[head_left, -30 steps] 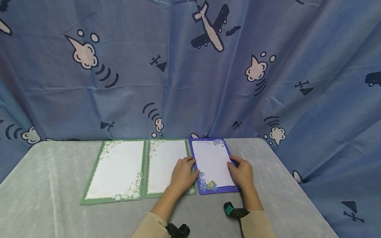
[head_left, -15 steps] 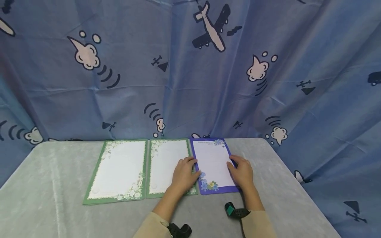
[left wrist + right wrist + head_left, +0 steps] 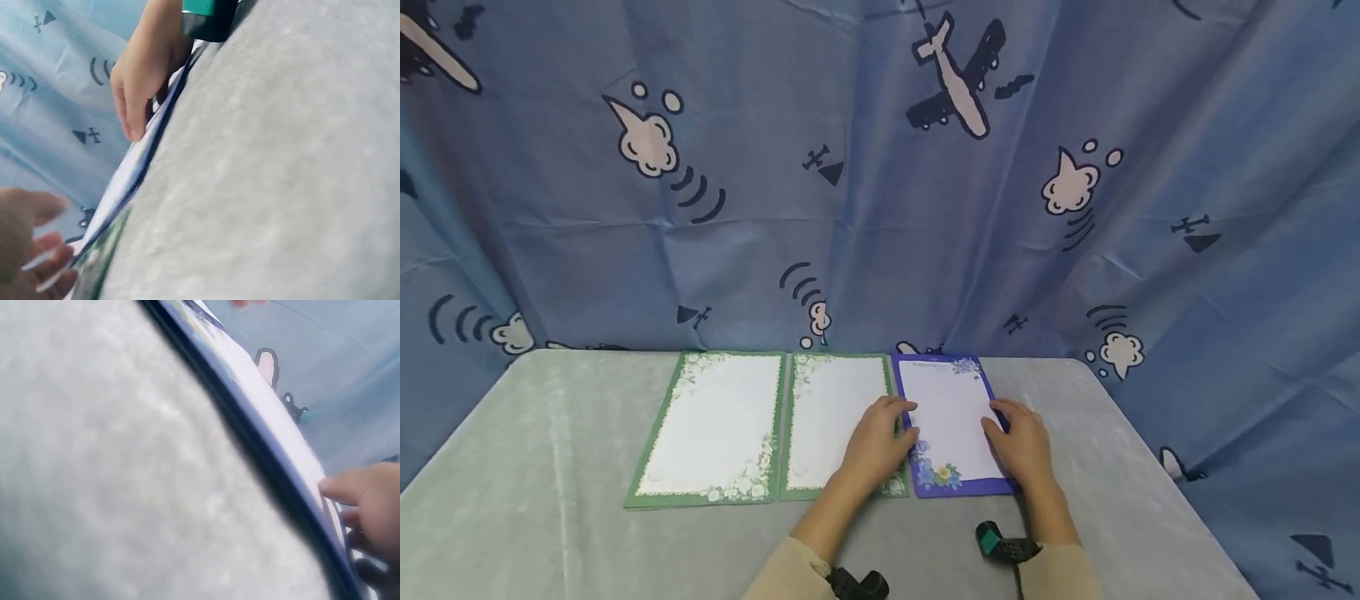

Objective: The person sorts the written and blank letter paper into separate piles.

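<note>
A stack of purple-bordered letter paper (image 3: pixel 951 417) with blue flowers lies at the right of a row on the table. My right hand (image 3: pixel 1026 442) grips its right edge. In the right wrist view the right thumb (image 3: pixel 344 485) lies over the white face and the other fingers curl at the side. At the opposite edge, my left hand (image 3: pixel 876 442) rests with thumb and index finger spread along the purple border. The left wrist view shows that hand's thumb (image 3: pixel 47 207) raised apart from its fingers. Green-bordered letter paper (image 3: pixel 835 417) lies partly beneath the left hand.
Another green-bordered sheet (image 3: pixel 715 425) lies at the left end of the row. A grey cloth covers the table (image 3: pixel 550 467). Behind it hangs a blue curtain (image 3: pixel 880 183) with airplane prints. Black wrist cameras (image 3: pixel 1007 546) sit on both wrists.
The head view has shifted, so everything appears a little farther right. Both hands keep their places at the edges of the purple-bordered paper.
</note>
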`<state>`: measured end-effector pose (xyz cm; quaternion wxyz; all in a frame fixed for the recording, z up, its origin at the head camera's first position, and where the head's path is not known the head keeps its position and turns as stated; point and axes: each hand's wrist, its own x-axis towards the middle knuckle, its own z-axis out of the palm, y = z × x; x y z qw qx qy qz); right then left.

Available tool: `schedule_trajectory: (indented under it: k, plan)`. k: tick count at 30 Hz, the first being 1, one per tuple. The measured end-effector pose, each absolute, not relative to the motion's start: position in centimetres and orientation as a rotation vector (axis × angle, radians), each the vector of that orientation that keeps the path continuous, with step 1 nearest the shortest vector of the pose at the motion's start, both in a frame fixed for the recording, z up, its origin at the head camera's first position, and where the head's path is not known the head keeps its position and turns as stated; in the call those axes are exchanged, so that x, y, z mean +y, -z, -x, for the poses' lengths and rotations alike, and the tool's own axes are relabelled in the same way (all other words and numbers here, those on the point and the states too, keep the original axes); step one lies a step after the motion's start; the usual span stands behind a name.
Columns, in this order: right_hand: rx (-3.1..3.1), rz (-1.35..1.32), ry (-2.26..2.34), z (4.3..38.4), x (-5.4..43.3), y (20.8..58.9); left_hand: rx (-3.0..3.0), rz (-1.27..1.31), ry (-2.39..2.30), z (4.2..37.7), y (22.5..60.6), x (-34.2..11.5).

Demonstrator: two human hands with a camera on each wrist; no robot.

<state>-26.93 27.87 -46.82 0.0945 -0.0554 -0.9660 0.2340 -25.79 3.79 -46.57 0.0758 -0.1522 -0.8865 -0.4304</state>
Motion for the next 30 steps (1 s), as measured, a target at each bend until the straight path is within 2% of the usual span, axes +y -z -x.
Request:
schedule_trajectory:
  k: [5,8,13,19,25,30]
  plan:
    - [-2.898,0.207,-0.752,26.7,27.1,45.7,-2.553,0.446,1.412,25.3,44.2,2.5]
    - [-2.880,0.183,-0.827,26.6,26.1,44.4,-2.619,0.474,1.299,25.2,42.9,0.6]
    - [-2.817,0.009,-0.932,26.1,23.8,42.1,-2.742,0.459,1.026,25.2,41.6,-3.9]
    - [-2.805,-0.217,-1.000,25.4,20.4,40.6,-2.755,0.276,1.028,25.0,41.9,-8.7]
    - [-2.758,-0.354,-1.146,26.3,17.0,42.1,-2.772,0.114,1.193,25.4,43.8,-10.9]
    - [-2.690,-0.317,-1.225,26.6,15.6,45.0,-2.741,0.079,1.303,25.7,46.1,-11.4]
